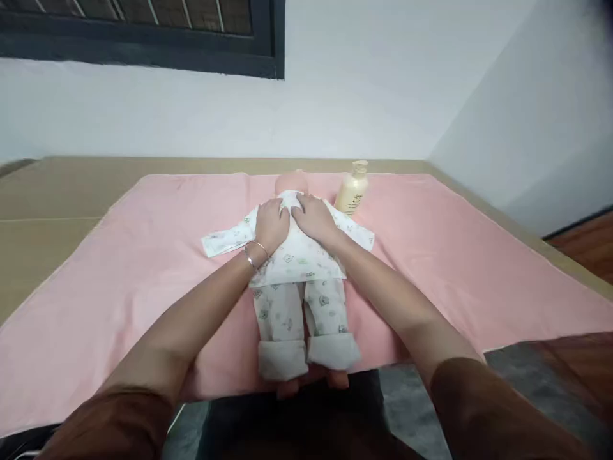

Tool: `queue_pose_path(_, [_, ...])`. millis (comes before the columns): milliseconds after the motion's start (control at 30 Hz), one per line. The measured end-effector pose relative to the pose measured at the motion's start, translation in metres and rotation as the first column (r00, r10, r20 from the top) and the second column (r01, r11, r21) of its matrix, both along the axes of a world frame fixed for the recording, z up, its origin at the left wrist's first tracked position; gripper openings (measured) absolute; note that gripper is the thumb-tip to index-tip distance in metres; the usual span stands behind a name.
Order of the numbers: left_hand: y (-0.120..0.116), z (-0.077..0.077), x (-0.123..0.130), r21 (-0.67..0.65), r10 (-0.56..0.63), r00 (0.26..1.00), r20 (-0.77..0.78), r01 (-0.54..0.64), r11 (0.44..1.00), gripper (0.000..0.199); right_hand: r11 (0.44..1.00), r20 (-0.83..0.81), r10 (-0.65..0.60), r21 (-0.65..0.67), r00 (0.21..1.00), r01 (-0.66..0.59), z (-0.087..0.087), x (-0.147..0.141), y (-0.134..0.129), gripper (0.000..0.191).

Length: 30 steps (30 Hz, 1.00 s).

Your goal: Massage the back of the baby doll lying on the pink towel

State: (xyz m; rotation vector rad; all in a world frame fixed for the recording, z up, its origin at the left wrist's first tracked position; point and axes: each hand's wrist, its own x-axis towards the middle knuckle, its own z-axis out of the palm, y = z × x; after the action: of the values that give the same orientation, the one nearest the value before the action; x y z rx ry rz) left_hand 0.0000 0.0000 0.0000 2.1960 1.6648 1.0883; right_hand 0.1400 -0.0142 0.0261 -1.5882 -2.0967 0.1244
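Observation:
A baby doll (292,183) lies on a pink cloth (167,211), its head away from me and its feet at the near edge. It wears a white printed top (297,259) and matching trousers (280,313) with folded cuffs. My left hand (272,223) rests on the left of the doll's upper body, a bracelet at the wrist. On the right side of the upper body lies my right hand (313,218). Both hands are spread flat on the top, thumbs towards the middle, gripping nothing. The doll's face cannot be made out.
A cream-coloured bottle (352,191) stands on the cloth just beyond the doll's right-hand sleeve. The cloth covers a tan surface (62,191) that meets a white wall. A dark-framed barred window (215,51) is at the upper left.

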Motion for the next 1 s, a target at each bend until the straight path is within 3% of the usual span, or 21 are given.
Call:
queue_pose_path(200, [0.001, -0.003, -0.002, 0.023, -0.012, 1.0, 0.029, 0.011, 1.0, 0.045, 0.993, -0.139, -0.055, 0.092, 0.989, 0.069, 0.002, 0.004, 0.0, 0.05])
queue_pose_path(433, [0.0, -0.003, -0.002, 0.012, -0.008, 0.998, 0.064, 0.007, 1.0, 0.045, 0.995, -0.027, 0.104, 0.006, 0.994, -0.104, 0.008, -0.001, -0.009, 0.044])
queue_pose_path(567, [0.0, -0.003, -0.002, 0.013, -0.024, 0.998, 0.054, 0.023, 1.0, 0.047, 0.998, -0.049, 0.027, 0.065, 0.998, -0.024, 0.01, -0.002, -0.011, 0.051])
queue_pose_path(700, [0.001, -0.003, -0.002, 0.02, -0.017, 0.999, 0.041, 0.016, 1.0, 0.047, 0.999, 0.031, 0.039, -0.006, 0.999, -0.039, 0.011, -0.003, -0.012, 0.045])
queue_pose_path(900, [0.002, -0.005, -0.003, 0.011, -0.022, 0.997, 0.072, 0.021, 1.0, 0.048, 0.992, -0.04, -0.012, 0.122, 0.999, 0.017, 0.009, -0.001, -0.012, 0.051])
queue_pose_path(1000, [0.002, -0.007, -0.005, -0.004, -0.017, 0.992, 0.126, 0.018, 1.0, 0.048, 0.999, -0.054, -0.031, 0.022, 0.998, 0.032, 0.006, -0.004, -0.012, 0.048])
